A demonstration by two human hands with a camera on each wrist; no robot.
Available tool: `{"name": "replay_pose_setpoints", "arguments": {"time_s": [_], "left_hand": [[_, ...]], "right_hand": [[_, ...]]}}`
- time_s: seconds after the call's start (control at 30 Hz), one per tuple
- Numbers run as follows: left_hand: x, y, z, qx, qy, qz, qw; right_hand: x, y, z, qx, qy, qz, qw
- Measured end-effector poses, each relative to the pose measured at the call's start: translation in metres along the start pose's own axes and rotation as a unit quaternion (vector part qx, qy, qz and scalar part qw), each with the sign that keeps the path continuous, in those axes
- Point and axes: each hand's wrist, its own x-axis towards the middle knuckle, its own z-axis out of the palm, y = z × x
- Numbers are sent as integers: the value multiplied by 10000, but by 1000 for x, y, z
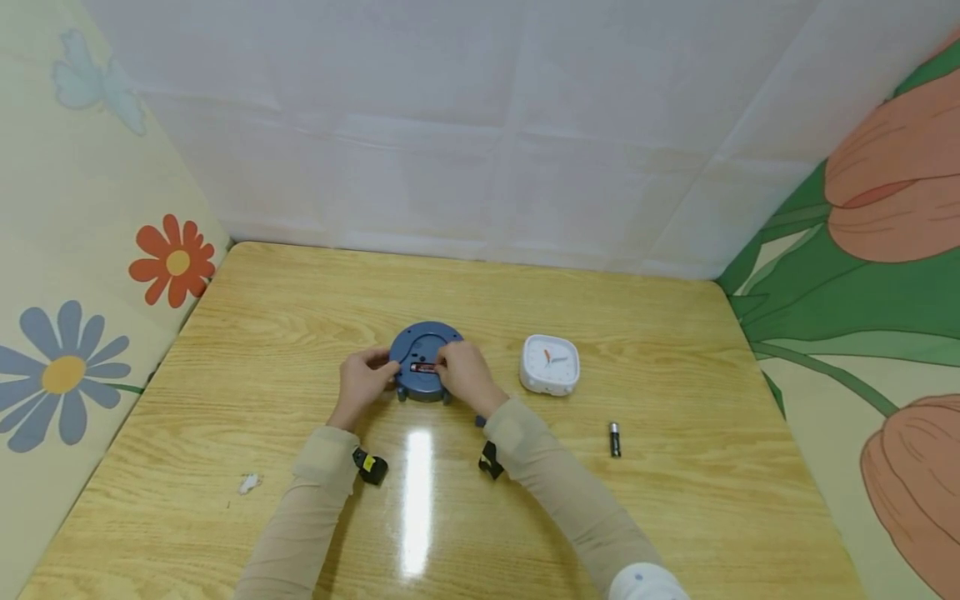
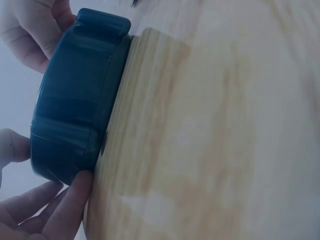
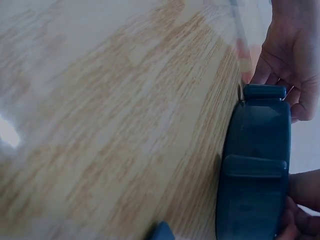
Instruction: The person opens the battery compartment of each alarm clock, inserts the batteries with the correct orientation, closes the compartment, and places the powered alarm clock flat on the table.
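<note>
Blue round casing (image 1: 429, 350) lies flat on wooden table (image 1: 420, 517), reddish battery (image 1: 423, 367) in its slot. Head view, 12 = far edge. Left hand (image 1: 362, 383) grips rim at 9 o'clock. Right hand (image 1: 468, 377), 3 o'clock: fingers curled at battery's end; pinch or press, cannot tell. White clock (image 1: 551, 365) toward 3; black battery (image 1: 615, 440) toward 4, farther out.

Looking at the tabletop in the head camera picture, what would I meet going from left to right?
White scrap → left hand → round blue device → right hand → white clock → loose battery.
</note>
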Motion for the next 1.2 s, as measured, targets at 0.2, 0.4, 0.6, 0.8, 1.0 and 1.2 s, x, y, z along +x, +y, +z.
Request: {"name": "replay_pose_setpoints", "arguments": {"time_s": [0.2,0.4,0.6,0.8,1.0,1.2], "left_hand": [[0,0,0,-15,-29,-64,10000],[0,1,0,-66,-81,-74,9999],[0,1,-1,-63,-47,-64,9999],[1,0,-1,-13,-42,-110,9999],[0,1,-1,-22,-49,-89,9999],[-1,1,-1,-43,-67,-81,9999]], "right_hand": [[1,4,0,257,159,300,9991],[4,6,0,579,117,516,9969],[7,7,0,785,51,685,9945],[8,5,-2,765,27,818,9937],[12,4,-3,722,-83,1032,9920],[15,3,-4,675,-357,1263,9890]]}}
